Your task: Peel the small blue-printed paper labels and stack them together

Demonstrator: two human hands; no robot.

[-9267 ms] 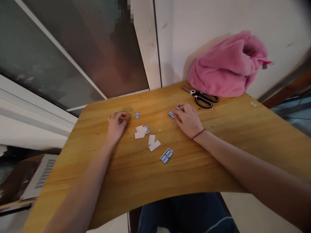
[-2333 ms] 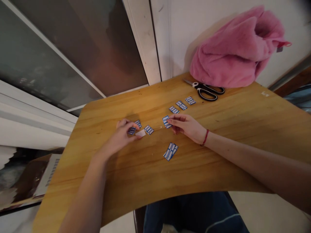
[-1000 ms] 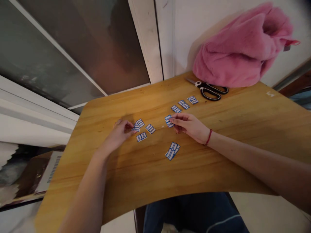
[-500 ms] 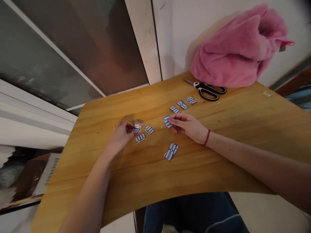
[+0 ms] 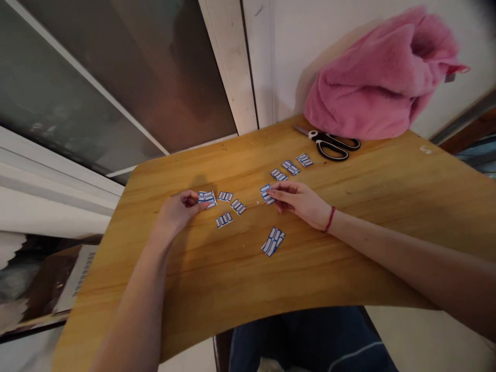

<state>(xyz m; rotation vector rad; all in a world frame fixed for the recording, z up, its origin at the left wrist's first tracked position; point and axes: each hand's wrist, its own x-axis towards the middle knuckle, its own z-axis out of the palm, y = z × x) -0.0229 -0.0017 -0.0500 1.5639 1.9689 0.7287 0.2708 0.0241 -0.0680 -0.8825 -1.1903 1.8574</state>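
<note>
Between thumb and fingers, my left hand (image 5: 181, 209) pinches small white paper pieces (image 5: 207, 198) with blue-outlined boxes, seemingly more than one. My right hand (image 5: 297, 200), with a red string at the wrist, grips a similar paper piece (image 5: 267, 194) by its right side. Just right of the left hand lie three separate pieces: an upper one (image 5: 225, 196), a middle one (image 5: 238, 207) and a lower one (image 5: 223, 220). Two overlapping pieces (image 5: 273, 242) rest below the right hand. Beyond it, a slanting row holds a near piece (image 5: 278, 174), a middle piece (image 5: 291, 167) and a far piece (image 5: 305, 159).
Black-handled scissors (image 5: 333, 144) lie at the back of the wooden table (image 5: 341, 274). Behind them a pink plush bundle (image 5: 380, 82) leans on the wall. Sliding glass panels (image 5: 166, 67) border the far left side. A cardboard box (image 5: 50, 281) stands lower left.
My left hand has moved left with its paper pieces, uncovering another piece on the table. My right hand stays almost in place, still holding its piece.
</note>
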